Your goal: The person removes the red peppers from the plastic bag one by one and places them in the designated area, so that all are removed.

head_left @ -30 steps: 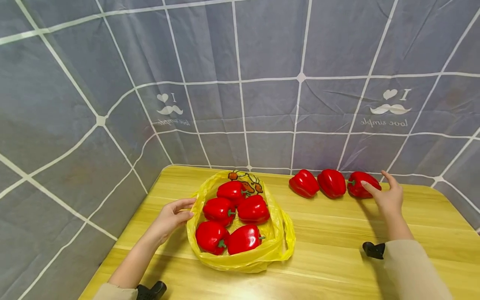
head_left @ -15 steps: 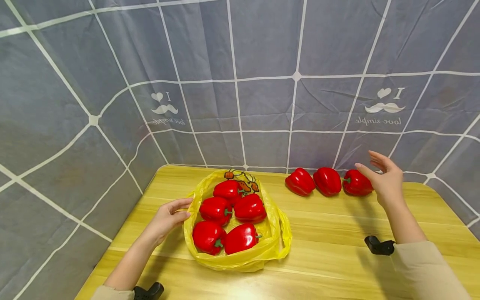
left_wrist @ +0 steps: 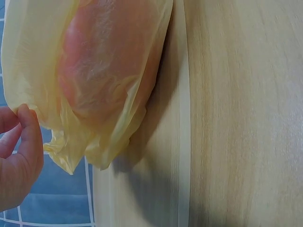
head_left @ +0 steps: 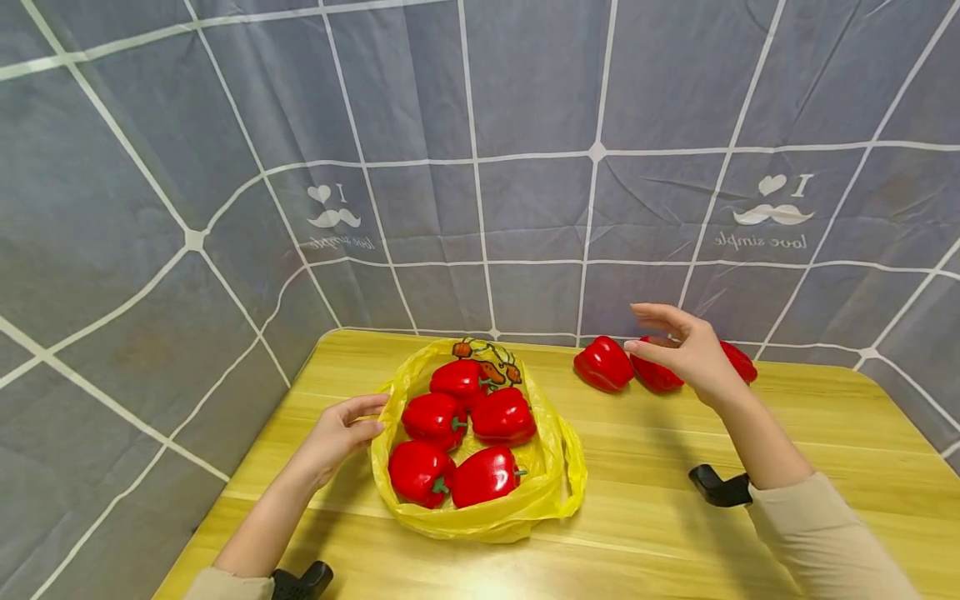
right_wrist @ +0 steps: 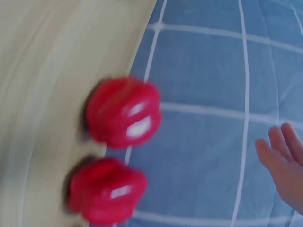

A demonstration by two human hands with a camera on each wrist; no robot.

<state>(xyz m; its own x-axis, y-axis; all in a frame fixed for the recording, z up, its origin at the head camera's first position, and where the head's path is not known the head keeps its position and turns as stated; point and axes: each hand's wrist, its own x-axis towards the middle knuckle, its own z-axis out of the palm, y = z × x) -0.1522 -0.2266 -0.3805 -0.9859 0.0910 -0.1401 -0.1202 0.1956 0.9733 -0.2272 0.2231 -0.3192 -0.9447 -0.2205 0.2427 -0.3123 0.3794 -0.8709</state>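
An open yellow plastic bag (head_left: 552,454) stands on the table with several red bell peppers (head_left: 503,416) inside, some showing green stems. My left hand (head_left: 335,437) pinches the bag's left rim between thumb and fingers; in the left wrist view the hand (left_wrist: 21,146) grips the thin film, and a pepper shows faintly through it. Along the table's back edge lie three more bell peppers (head_left: 603,364) in a row. Above them hovers my right hand (head_left: 686,350), fingers apart and holding nothing, partly covering the middle and right peppers. Two peppers (right_wrist: 124,112) appear in the right wrist view.
A grey-blue cloth (head_left: 536,208) with white grid lines hangs behind and to the left of the wooden table (head_left: 630,517). The bag's handle loop (head_left: 576,471) sticks out on its right. Each wrist carries a black device (head_left: 720,486).
My right hand has lifted off the rightmost pepper and moved left, over the middle of the row. That pepper stays on the table. The left hand still holds the bag's rim.
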